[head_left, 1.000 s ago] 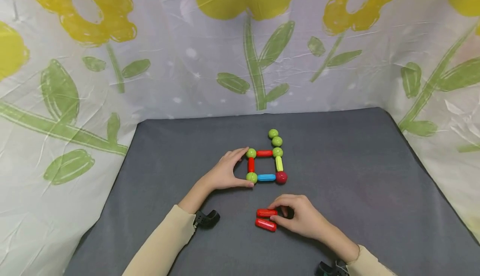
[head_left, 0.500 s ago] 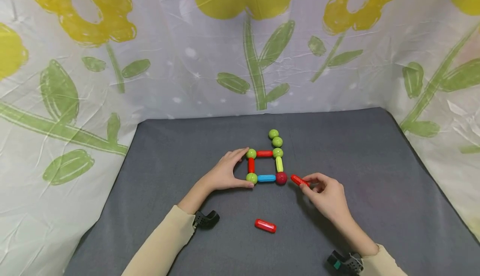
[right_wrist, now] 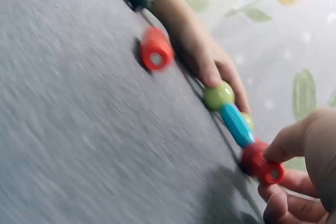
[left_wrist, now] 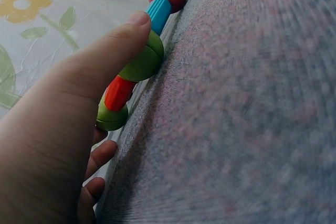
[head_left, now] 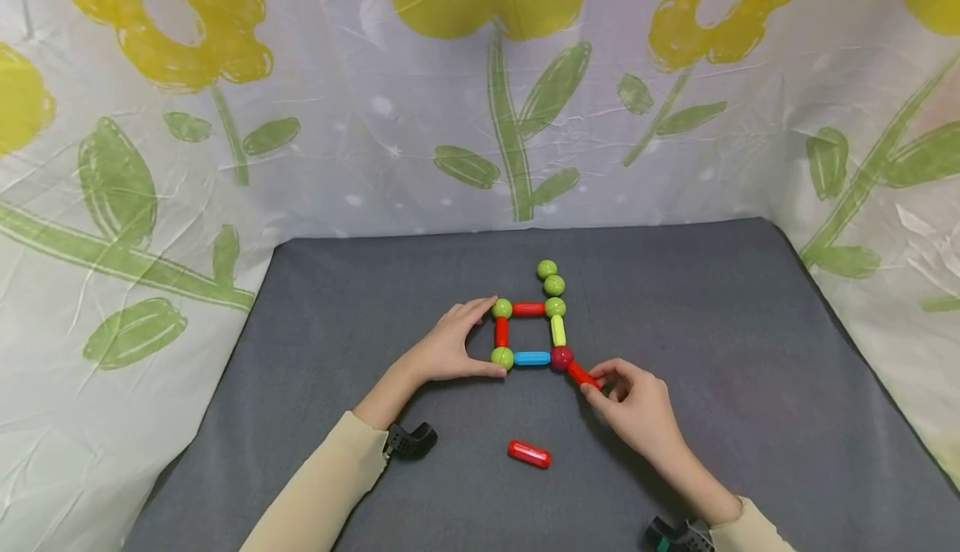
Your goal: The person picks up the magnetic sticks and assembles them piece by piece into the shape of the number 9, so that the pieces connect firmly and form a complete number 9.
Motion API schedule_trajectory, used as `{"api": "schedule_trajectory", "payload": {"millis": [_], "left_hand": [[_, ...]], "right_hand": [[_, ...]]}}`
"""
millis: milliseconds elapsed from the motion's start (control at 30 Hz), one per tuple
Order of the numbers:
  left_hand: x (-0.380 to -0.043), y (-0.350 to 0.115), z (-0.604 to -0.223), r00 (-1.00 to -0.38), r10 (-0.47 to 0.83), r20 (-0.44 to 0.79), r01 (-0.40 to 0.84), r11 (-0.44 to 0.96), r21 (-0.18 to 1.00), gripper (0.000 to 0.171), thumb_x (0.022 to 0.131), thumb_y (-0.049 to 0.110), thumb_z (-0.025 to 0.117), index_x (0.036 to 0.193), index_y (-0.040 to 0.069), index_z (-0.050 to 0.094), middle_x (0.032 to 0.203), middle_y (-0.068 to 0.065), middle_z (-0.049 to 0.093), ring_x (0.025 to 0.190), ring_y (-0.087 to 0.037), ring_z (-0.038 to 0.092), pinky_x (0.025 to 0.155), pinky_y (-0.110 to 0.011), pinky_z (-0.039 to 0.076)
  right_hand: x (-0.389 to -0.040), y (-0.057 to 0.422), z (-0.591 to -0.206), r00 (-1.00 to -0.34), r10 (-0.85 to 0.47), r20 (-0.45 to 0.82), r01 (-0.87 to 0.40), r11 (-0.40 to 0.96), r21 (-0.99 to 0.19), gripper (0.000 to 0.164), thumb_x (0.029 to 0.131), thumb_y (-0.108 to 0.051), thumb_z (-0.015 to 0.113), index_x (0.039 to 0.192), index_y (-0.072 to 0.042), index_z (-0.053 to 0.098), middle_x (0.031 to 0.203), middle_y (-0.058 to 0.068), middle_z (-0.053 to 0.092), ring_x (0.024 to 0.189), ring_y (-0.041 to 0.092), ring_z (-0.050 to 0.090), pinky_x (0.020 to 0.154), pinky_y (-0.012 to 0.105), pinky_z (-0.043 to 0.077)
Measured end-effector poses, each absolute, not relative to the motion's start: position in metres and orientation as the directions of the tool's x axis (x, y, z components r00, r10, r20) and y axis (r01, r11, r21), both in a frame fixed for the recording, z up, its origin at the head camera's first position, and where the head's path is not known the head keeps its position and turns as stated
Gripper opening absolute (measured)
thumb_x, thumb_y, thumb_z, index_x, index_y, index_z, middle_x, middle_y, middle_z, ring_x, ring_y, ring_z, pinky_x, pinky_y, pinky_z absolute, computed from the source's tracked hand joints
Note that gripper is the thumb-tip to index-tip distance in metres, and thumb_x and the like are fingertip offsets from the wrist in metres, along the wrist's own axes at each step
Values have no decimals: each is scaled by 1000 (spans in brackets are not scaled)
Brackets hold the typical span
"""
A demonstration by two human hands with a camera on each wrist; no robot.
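Observation:
A square of magnetic rods and balls lies on the table, with a blue rod (head_left: 532,358) at its near side and a red ball (head_left: 562,358) at the near right corner. My left hand (head_left: 442,350) holds its left side, thumb at the near green ball (head_left: 502,358) and fingertips at the far green ball (head_left: 502,308). Between thumb and fingers, my right hand (head_left: 637,408) pinches a red magnetic rod (head_left: 582,375), which slants out from the red ball, its end right against it. The right wrist view shows a metal disc in this rod's free end (right_wrist: 273,173).
Another red rod (head_left: 529,454) lies apart on the grey table (head_left: 750,352), nearer the body. Two more green balls (head_left: 551,277) trail off beyond the square's far right corner. A flower-patterned cloth (head_left: 360,118) hangs behind the table.
My right hand picked up one of the two loose red rods, carried it up and right, then brought its end to the red ball. The left hand stays in place.

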State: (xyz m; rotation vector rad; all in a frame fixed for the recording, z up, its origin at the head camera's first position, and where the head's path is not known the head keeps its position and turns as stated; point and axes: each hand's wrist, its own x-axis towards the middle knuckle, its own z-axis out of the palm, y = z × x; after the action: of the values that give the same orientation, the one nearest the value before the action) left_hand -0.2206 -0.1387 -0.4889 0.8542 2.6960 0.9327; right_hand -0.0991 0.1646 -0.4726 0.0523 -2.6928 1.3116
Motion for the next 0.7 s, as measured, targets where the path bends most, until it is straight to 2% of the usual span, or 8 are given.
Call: {"api": "schedule_trajectory", "payload": {"millis": [233, 467, 700], "left_hand": [[-221, -138, -488, -821, 570, 40, 472, 637, 609, 115, 80, 58, 89, 170, 19, 29, 170, -4, 37, 137, -26, 47, 117, -55, 39], [-222, -139, -488, -817, 574, 47, 483, 639, 599, 115, 80, 60, 89, 170, 20, 29, 170, -3, 37, 137, -25, 47, 118, -54, 39], [-220, -140, -488, -817, 576, 37, 477, 638, 605, 116, 80, 59, 89, 170, 19, 27, 170, -4, 36, 139, -26, 46, 118, -55, 38]], "right_hand": [[-91, 143, -481, -987, 10, 159, -113, 655, -747, 29, 83, -19, 94, 97, -11, 71, 79, -4, 71, 55, 5, 48, 51, 23, 40], [-90, 138, -483, -978, 24, 208, -141, 658, -739, 30, 81, -21, 96, 95, -12, 71, 77, -5, 70, 54, 3, 45, 51, 23, 37], [-101, 152, -477, -988, 47, 149, -93, 594, -799, 22, 93, -32, 85, 97, -13, 74, 79, -2, 70, 52, 7, 51, 49, 24, 41]]}}
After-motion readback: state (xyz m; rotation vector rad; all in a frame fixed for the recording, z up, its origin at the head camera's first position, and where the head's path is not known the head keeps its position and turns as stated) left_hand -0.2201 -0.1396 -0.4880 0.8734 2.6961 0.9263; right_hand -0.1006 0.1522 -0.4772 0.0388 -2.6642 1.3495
